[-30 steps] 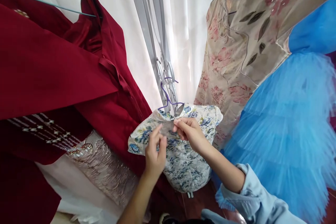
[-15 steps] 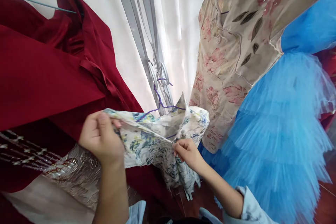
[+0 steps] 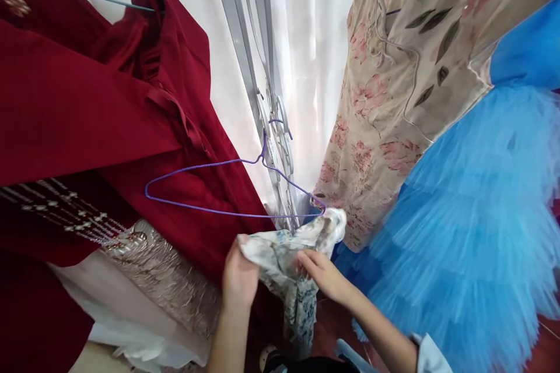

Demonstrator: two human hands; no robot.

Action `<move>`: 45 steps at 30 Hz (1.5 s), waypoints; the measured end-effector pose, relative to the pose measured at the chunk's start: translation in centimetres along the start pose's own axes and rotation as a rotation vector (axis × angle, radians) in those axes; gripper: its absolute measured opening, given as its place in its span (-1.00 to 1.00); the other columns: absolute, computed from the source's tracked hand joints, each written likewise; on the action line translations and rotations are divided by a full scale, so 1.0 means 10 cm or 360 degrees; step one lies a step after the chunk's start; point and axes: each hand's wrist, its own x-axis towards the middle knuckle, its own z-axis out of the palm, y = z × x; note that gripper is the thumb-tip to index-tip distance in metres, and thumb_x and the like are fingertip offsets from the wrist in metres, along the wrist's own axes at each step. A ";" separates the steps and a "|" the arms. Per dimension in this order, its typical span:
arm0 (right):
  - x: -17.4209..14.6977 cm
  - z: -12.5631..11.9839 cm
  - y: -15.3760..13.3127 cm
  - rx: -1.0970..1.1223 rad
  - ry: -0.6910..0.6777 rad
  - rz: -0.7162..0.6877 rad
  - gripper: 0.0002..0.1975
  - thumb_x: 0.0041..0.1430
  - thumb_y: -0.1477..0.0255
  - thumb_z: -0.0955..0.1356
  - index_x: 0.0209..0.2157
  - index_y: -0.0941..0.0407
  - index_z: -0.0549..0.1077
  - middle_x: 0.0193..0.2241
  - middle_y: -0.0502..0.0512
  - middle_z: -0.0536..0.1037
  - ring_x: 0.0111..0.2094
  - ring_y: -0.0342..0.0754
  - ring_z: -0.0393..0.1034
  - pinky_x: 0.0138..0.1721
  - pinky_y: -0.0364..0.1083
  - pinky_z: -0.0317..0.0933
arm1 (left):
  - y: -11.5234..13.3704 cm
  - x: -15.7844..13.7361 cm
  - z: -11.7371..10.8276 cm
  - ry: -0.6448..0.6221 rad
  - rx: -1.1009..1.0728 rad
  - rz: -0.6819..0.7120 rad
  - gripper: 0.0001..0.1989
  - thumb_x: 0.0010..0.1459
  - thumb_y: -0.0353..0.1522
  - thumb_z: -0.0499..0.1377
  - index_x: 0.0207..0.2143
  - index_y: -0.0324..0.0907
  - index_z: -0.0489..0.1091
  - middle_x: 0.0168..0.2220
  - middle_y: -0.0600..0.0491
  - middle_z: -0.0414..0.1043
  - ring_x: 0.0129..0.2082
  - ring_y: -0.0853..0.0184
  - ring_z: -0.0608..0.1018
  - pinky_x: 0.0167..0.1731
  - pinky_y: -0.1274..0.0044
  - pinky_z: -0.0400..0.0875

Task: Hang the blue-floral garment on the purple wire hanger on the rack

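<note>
A floral garment (image 3: 301,294), white with blue-green print, hangs bunched between my hands. My left hand (image 3: 240,277) is closed on its left upper edge. At the garment's middle, my right hand (image 3: 321,274) grips the cloth, its fingertips partly hidden in the folds. Above them a purple wire hanger (image 3: 210,210) dangles from a metal stand (image 3: 273,108). The hanger's left arm is bare, while the garment's right shoulder still touches the hanger's right end.
Dark red clothing (image 3: 109,105) hangs on the left above a silvery textured dress (image 3: 175,280). To the right hang a beige floral top (image 3: 363,128) and a blue tiered tulle dress (image 3: 464,215). White curtains (image 3: 301,41) fall behind the stand.
The garment's left side has come off the hanger, baring its left arm. My left hand has moved right and down with the cloth; my right hand has shifted slightly down.
</note>
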 end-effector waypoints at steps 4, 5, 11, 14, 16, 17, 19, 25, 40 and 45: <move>-0.12 -0.12 0.00 0.0624 -0.0218 0.0317 -0.43 0.20 -0.10 0.23 -0.43 0.14 0.49 -0.46 0.07 0.50 -0.37 -0.03 0.41 -0.25 -0.07 0.28 | -0.19 -0.70 0.47 -0.1188 0.1189 0.0137 -0.79 0.26 -0.29 0.11 -0.34 -0.13 0.50 -0.40 0.02 0.52 -0.32 0.25 0.54 -0.08 0.36 0.42; -0.18 -0.14 0.00 0.0713 -0.0230 0.0359 -0.50 0.17 -0.05 0.30 -0.43 0.13 0.49 -0.46 0.06 0.51 -0.34 -0.02 0.42 -0.22 -0.07 0.29 | -0.20 -0.79 0.53 -0.1355 0.1342 0.0224 -0.79 0.28 -0.31 0.09 -0.30 -0.11 0.52 -0.32 0.01 0.54 -0.23 0.23 0.54 0.01 0.34 0.36; -0.54 -0.39 -0.10 0.0578 -0.0702 0.0404 -0.82 0.02 0.33 0.46 -0.39 0.17 0.53 -0.47 -0.04 0.51 -0.40 -0.11 0.38 -0.23 -0.14 0.26 | -0.33 -0.86 0.43 -0.1166 0.1301 0.0304 -0.65 0.30 -0.25 0.08 0.09 -0.11 0.39 0.05 -0.10 0.41 0.08 0.17 0.43 0.14 0.35 0.26; -0.60 -0.65 -0.38 0.0018 -0.1449 0.0271 -0.82 0.00 0.35 0.47 -0.39 0.19 0.58 -0.47 -0.05 0.53 -0.41 -0.12 0.37 -0.27 -0.17 0.25 | -0.55 -0.96 0.29 -0.1508 0.1101 -0.0161 -0.54 0.28 -0.13 0.08 0.12 -0.15 0.38 0.04 -0.10 0.44 0.06 0.12 0.46 0.11 0.33 0.30; -0.61 -0.87 -0.62 -0.0296 -0.1646 0.0121 -0.79 -0.01 0.33 0.47 -0.38 0.20 0.61 -0.50 -0.06 0.54 -0.45 -0.13 0.35 -0.35 -0.19 0.22 | -0.69 -1.06 0.20 -0.1547 0.1066 -0.0371 -0.51 0.23 -0.08 0.13 0.06 -0.21 0.44 -0.07 -0.08 0.50 -0.03 0.11 0.50 0.02 0.36 0.37; -0.60 -1.00 -0.74 -0.0418 -0.1618 0.0053 -0.78 -0.02 0.33 0.47 -0.37 0.20 0.61 -0.51 -0.07 0.53 -0.48 -0.14 0.34 -0.41 -0.20 0.20 | -0.74 -1.09 0.16 -0.1511 0.1091 -0.0414 -0.51 0.19 -0.08 0.18 0.01 -0.23 0.47 -0.12 -0.07 0.52 -0.06 0.10 0.51 -0.02 0.37 0.39; -0.56 -1.27 -0.96 -0.0634 -0.1421 -0.0058 -0.80 -0.01 0.36 0.47 -0.36 0.21 0.62 -0.53 -0.07 0.53 -0.51 -0.15 0.31 -0.47 -0.21 0.15 | -0.78 -1.12 0.07 -0.1397 0.1163 -0.0432 -0.56 0.14 -0.11 0.24 -0.08 -0.27 0.50 -0.17 -0.05 0.53 -0.12 0.12 0.52 -0.10 0.40 0.42; -0.08 -1.92 -1.36 -0.0762 -0.0486 -0.0375 -0.85 0.02 0.57 0.33 -0.47 0.19 0.57 -0.55 -0.04 0.49 -0.50 -0.16 0.31 -0.44 -0.19 0.13 | -0.33 -0.91 -0.17 -0.0838 0.1555 -0.0040 -0.65 0.05 -0.19 0.31 -0.15 -0.21 0.54 -0.22 -0.01 0.53 -0.18 0.15 0.51 -0.12 0.41 0.43; 0.77 -1.46 -1.51 0.0126 -0.0572 -0.0130 -0.85 -0.07 0.46 0.40 -0.53 0.14 0.33 -0.66 -0.16 0.35 -0.66 -0.29 0.12 -0.58 -0.24 -0.11 | 1.35 -0.15 -0.67 -0.0562 0.1733 0.0395 -0.82 0.02 -0.28 0.25 -0.35 -0.20 0.51 -0.38 0.03 0.53 -0.38 0.22 0.52 -0.39 0.57 0.37; 0.77 -1.64 -1.60 0.0003 -0.0763 -0.0172 -0.68 -0.03 0.43 0.46 -0.51 0.11 0.19 -0.62 -0.17 0.29 -0.64 -0.29 0.03 -0.57 -0.24 -0.15 | 1.78 0.54 -0.57 -0.0542 0.2660 0.0933 -0.77 0.16 -0.36 0.00 -0.30 -0.12 0.45 -0.32 0.03 0.50 -0.27 0.19 0.51 -0.24 0.50 0.34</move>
